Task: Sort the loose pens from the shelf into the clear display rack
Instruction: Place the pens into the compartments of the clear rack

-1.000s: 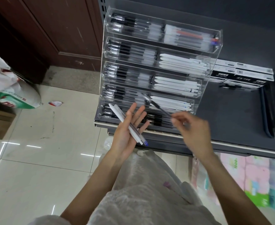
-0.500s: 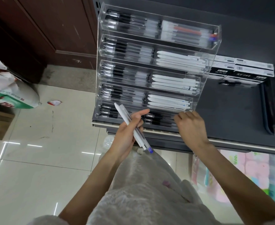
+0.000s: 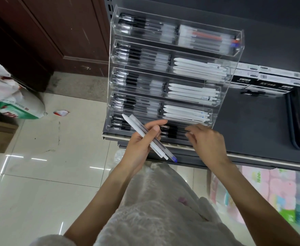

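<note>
A: Two pens (image 3: 146, 137) gripped in left hand (image 3: 142, 144), just before the clear display rack (image 3: 165, 82).

B: Right hand (image 3: 206, 141), fingers loosely spread and holding nothing, at rack's bottom tier. Next, probably: slotting one in.

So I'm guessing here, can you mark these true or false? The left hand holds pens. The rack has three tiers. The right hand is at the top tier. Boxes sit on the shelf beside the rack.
1. The left hand holds pens: true.
2. The clear rack has three tiers: false, five show.
3. The right hand is at the top tier: false, it is at the bottom tier.
4. Boxes sit on the shelf beside the rack: true.
</note>
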`<state>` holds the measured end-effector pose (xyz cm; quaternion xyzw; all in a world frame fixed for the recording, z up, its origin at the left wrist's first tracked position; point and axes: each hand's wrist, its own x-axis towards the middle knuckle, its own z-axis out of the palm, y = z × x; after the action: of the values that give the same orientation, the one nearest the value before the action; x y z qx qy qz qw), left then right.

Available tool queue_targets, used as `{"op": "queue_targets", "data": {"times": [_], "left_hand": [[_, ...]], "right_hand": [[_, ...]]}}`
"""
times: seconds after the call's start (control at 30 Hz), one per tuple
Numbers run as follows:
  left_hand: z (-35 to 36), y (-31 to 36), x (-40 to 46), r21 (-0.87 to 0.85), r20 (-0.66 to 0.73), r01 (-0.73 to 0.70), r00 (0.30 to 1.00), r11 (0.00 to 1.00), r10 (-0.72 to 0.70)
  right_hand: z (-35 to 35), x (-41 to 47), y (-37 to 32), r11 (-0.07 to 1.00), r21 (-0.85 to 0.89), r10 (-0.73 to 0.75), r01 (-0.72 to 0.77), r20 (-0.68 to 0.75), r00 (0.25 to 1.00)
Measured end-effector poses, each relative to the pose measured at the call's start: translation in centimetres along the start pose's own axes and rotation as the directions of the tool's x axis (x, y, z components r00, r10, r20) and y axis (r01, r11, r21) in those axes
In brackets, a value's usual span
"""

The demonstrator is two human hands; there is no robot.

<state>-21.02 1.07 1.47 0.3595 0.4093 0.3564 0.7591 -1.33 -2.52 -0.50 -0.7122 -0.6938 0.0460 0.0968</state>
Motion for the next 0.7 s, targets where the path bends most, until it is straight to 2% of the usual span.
{"op": "queue_targets", "data": {"times": [0.03, 0.07, 0.1, 0.13, 0.23, 0.33, 0.43, 0.5, 0.6, 0.7], "left_hand": [[0.0, 0.0, 0.1, 0.007, -0.017, -0.012, 1.000, 1.000, 0.012], [0.0, 0.0, 0.2, 0.016, -0.035, -0.021, 0.999, 1.000, 0.022], [0.0, 0.0, 0.4, 0.032, -0.052, -0.029, 0.998, 0.999, 0.031], [0.1, 0.0, 0.5, 0.048, -0.066, -0.031, 0.997, 0.998, 0.034], [0.8, 0.3, 1.0, 0.084, -0.102, -0.017, 0.994, 0.996, 0.025], [1.3, 0.8, 1.7, 0.115, -0.166, -0.038, 0.984, 0.993, 0.057], [0.9, 1.2, 2.6, 0.149, -0.246, -0.088, 0.961, 0.985, 0.124], [0.8, 1.5, 3.1, 0.154, -0.261, -0.110, 0.954, 0.982, 0.148], [1.0, 2.2, 3.9, 0.136, -0.306, -0.111, 0.941, 0.985, 0.148], [0.7, 3.3, 5.2, 0.115, -0.361, -0.112, 0.921, 0.987, 0.147]], "right_hand": [[-1.3, -0.1, -1.1, 0.975, 0.219, 0.038, -0.040, 0.014, 0.999], [-2.6, -0.3, -2.3, 0.893, 0.437, 0.087, -0.107, 0.067, 0.994], [-3.6, -0.5, -3.4, 0.784, 0.597, 0.109, -0.167, 0.134, 0.985], [-4.3, -0.7, -4.5, 0.704, 0.679, 0.109, -0.208, 0.187, 0.976], [-4.3, -1.0, -5.9, 0.631, 0.743, 0.087, -0.224, 0.219, 0.972], [-4.0, -0.3, -5.7, 0.497, 0.812, 0.095, -0.305, 0.299, 0.950], [-4.4, 0.3, -4.5, 0.562, 0.773, 0.034, -0.296, 0.336, 0.941], [-5.1, 0.9, -2.9, 0.691, 0.685, 0.045, -0.233, 0.281, 0.959], [-7.0, 2.6, 0.4, 0.887, 0.456, 0.041, -0.078, 0.090, 0.995], [-9.5, 5.4, 3.1, 0.944, 0.328, 0.077, -0.019, -0.164, 0.984]]}}
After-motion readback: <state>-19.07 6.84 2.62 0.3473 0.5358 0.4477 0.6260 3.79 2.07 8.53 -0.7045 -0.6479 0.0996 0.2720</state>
